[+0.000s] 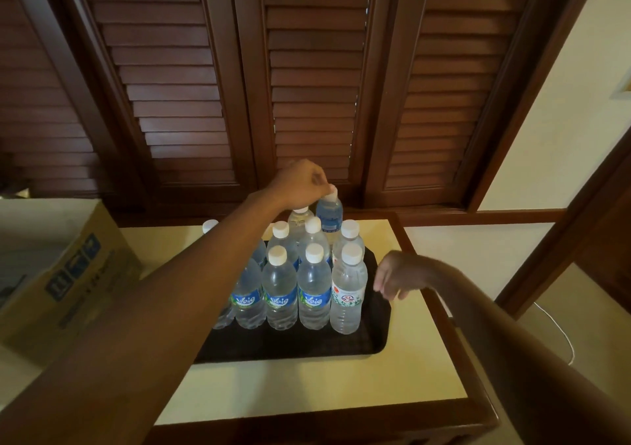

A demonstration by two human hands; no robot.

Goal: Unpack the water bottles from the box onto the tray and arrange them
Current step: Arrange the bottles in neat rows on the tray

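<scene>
On the black tray (341,345), "Waig"-labelled bottles (280,291) stand; left hand (300,185) pinches a blue-labelled bottle (329,217), right hand (397,274) loosely curled, empty.

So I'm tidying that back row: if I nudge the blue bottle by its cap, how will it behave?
The blue bottle looks full, so probably heavy. It is tall and narrow, and the left hand grips only its cap, so it may tip. Packed neighbours could topple too.

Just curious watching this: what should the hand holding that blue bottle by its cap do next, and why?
Probably lower the blue bottle into the back row and let go: the left hand pinches its cap, and it hangs beside the bottles already upright on the black tray.
</scene>
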